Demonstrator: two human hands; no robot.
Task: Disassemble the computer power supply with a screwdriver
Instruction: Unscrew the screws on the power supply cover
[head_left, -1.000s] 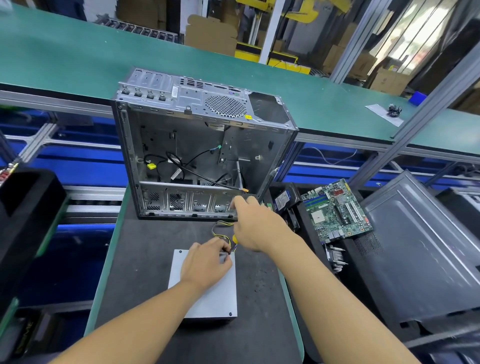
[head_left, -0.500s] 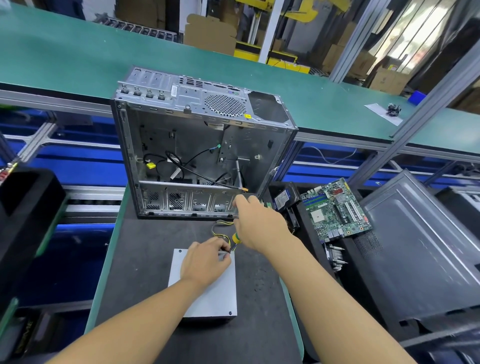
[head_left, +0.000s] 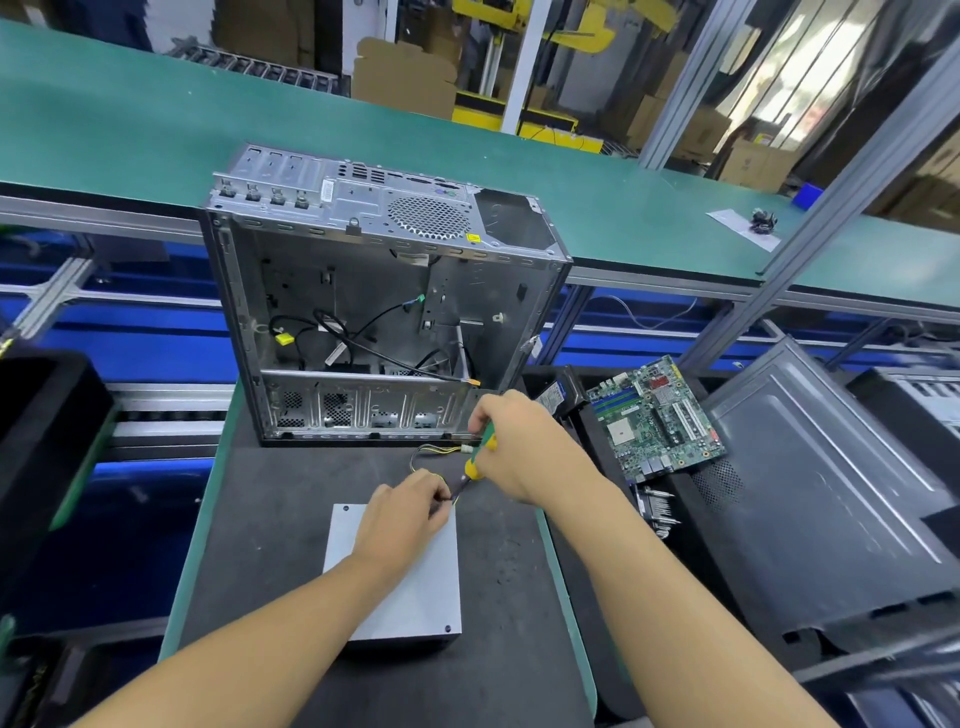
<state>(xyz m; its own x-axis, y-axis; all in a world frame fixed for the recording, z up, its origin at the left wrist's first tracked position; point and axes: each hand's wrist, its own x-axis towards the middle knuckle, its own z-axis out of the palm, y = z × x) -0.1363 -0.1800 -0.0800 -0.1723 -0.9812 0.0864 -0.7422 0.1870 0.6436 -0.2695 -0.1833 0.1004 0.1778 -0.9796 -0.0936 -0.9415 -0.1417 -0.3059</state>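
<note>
A grey metal power supply lies flat on the dark work mat. My left hand rests on its far right corner, fingers pinched around the screwdriver's shaft near the tip. My right hand grips the green and yellow screwdriver by the handle, tilted down towards that corner. Yellow and black wires loop out from the power supply just beyond my left hand. The screw itself is hidden by my fingers.
An open, mostly stripped computer case stands right behind the power supply. A green motherboard and a dark side panel lie to the right. A black bin sits at the left. A green conveyor runs across the back.
My right hand has tilted so that more of the screwdriver handle shows. My left hand stays on the power supply's corner, and the power supply has not moved.
</note>
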